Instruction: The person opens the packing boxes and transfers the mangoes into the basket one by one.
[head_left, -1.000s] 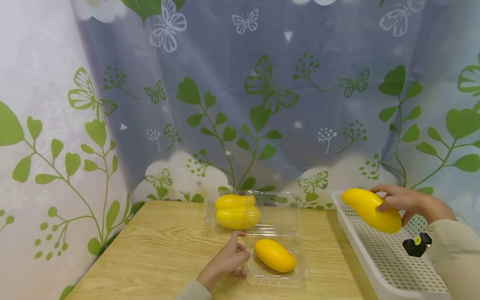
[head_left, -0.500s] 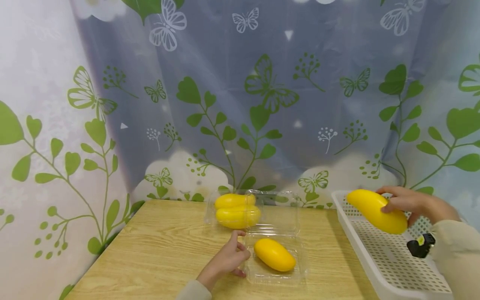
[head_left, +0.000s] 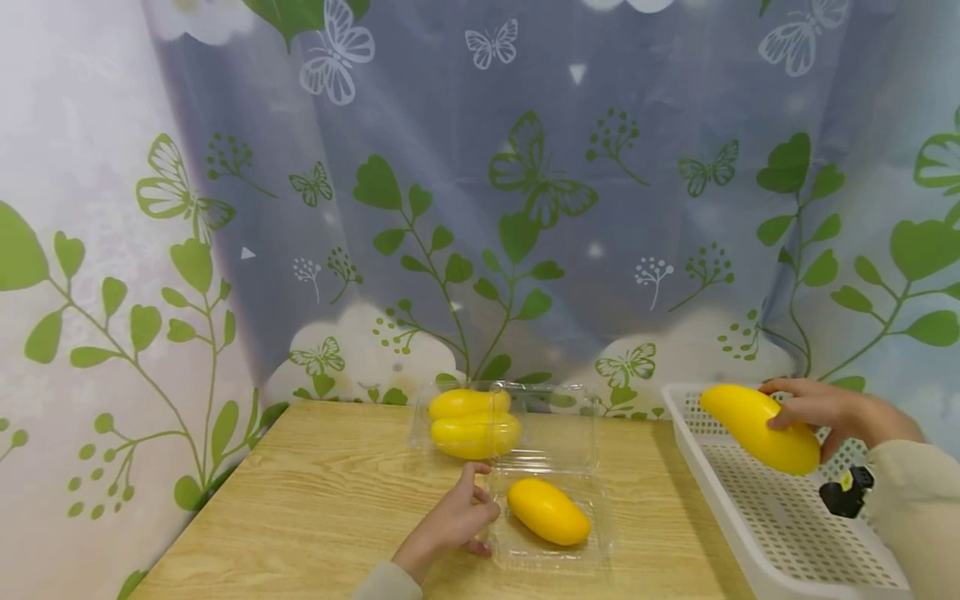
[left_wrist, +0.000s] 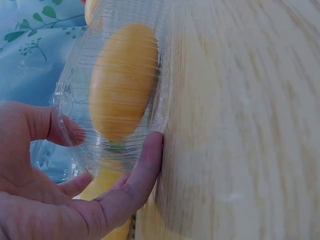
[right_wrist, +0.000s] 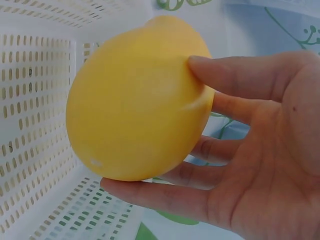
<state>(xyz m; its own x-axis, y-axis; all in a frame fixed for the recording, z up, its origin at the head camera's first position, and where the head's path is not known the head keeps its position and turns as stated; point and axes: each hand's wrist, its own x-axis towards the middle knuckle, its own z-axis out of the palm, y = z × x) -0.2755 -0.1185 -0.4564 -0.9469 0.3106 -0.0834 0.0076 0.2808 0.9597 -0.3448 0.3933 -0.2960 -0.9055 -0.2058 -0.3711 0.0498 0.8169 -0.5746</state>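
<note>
My right hand point(head_left: 840, 410) holds a yellow mango point(head_left: 759, 429) above the white plastic basket point(head_left: 712, 492). In the right wrist view the thumb lies on one side of the mango point(right_wrist: 135, 105) and the fingers on the other. On the table a clear plastic clamshell box point(head_left: 551, 560) stands with its lid point(head_left: 562, 433) folded back, and one mango point(head_left: 549, 512) lies in its base. My left hand point(head_left: 456, 518) pinches the box's left wall. The left wrist view shows the thumb over the rim of the box point(left_wrist: 67, 117), fingers beneath.
Two more mangoes point(head_left: 474, 423) lie side by side at the table's back edge, partly seen through the raised lid. A patterned curtain point(head_left: 450, 208) hangs right behind the wooden table point(head_left: 322, 500). A small black device point(head_left: 846, 492) sits at my right wrist.
My right hand has shifted slightly to the right and down over the basket, with the mango still in its grip. My left hand and the box have stayed in place.
</note>
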